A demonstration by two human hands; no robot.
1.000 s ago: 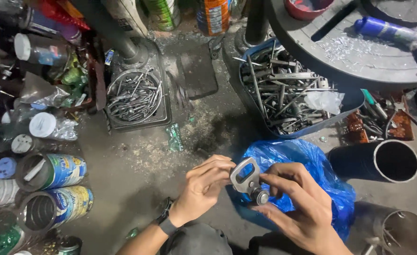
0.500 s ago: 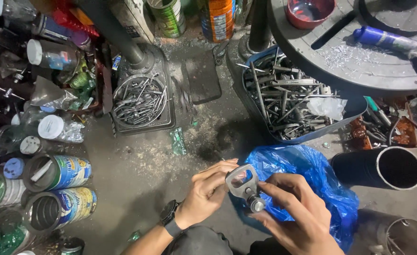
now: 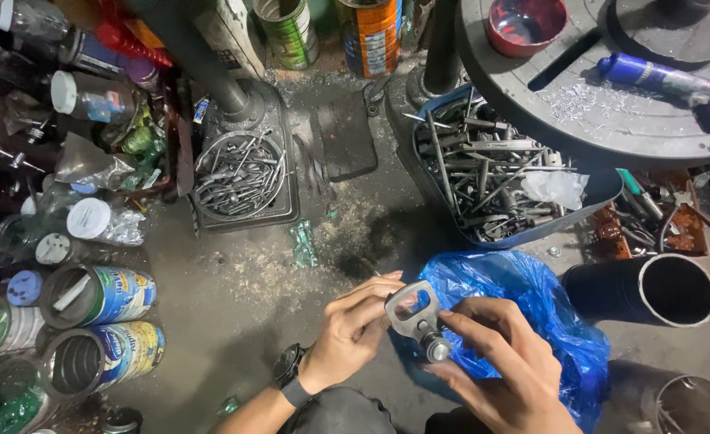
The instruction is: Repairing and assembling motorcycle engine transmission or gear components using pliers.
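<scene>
Gripping one metal bracket [image 3: 414, 315], both hands' fingers [image 3: 375, 296] close on it above a blue bag [image 3: 524, 301].

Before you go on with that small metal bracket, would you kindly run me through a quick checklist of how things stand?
1. Flat silver metal bracket with a rounded cut-out held by both hands: ok.
2. Left hand fingers on the bracket's left edge: ok.
3. Right hand fingers at the round silver bolt head at the bracket's lower end: ok.
4. Bolt tight or loose: cannot tell.
5. Crumpled blue plastic bag lies directly under the hands: ok.
6. Grey concrete floor free of metal shavings: not ok.
</scene>
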